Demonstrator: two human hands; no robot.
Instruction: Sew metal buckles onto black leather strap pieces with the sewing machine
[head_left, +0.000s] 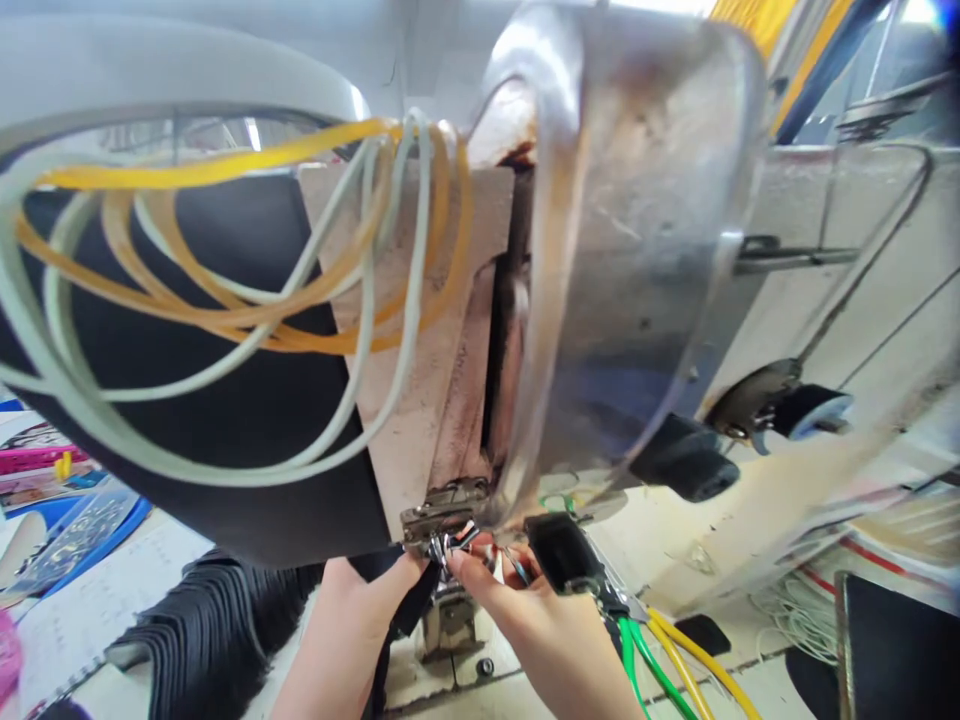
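Observation:
The metal presser foot (448, 538) of a sewing machine (637, 200) sits low at the centre, close to both hands. My left hand (367, 600) is just left of it, its thumb pointing at the foot and its curled fingers mostly hidden. Black fabric (414, 605) shows under that hand and appears gripped in it. My right hand (525, 600) is on the other side, thumb and fingertips pinched together beside a small shiny metal part (463, 540). Whatever lies between those fingertips is too small to make out.
Loops of yellow cord (225, 165) and pale cord (217, 475) hang before the machine. A stack of black fabric pieces (217, 630) lies left, near a blue tray (112, 530). Right are a black clip-like part (566, 550), green cords (637, 660) and a dark knob (686, 460).

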